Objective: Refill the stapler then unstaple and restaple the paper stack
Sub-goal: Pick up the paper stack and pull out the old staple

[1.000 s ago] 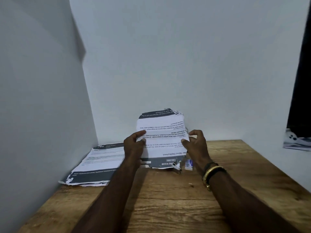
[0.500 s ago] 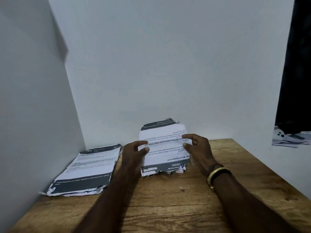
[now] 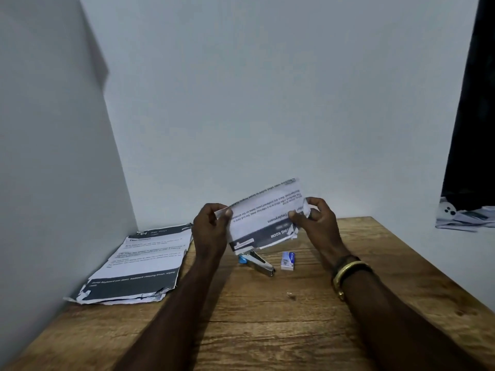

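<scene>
The paper stack (image 3: 263, 219) is held in the air over the far middle of the wooden surface (image 3: 267, 333), just above the stapler (image 3: 257, 262) and apart from it. Its long axis runs from lower left up to upper right, with the printed face turned toward the camera, the text upside down and the dark banner along the lower edge. The left grip (image 3: 211, 231) pinches the stack's left short edge between thumb and curled fingers. The right grip (image 3: 317, 223) pinches the ragged, torn right corner in the same way. The sheets are thin and white, slightly bowed and frayed at the corners. The stapler lies flat on the surface with its long axis running from far left to near right, the blue plastic end toward the far left and the bare metal nose toward the near right. Just to its right lies a small rectangular staple box (image 3: 288, 261), white and blue. A tiny loose staple (image 3: 289, 294) lies nearer the camera on the grained planks. A second pile of sheets (image 3: 139, 263), printed and dog-eared with dark bands, lies flat by the left wall (image 3: 53, 156). A gold and dark bracelet (image 3: 348, 269) circles the right wrist.
</scene>
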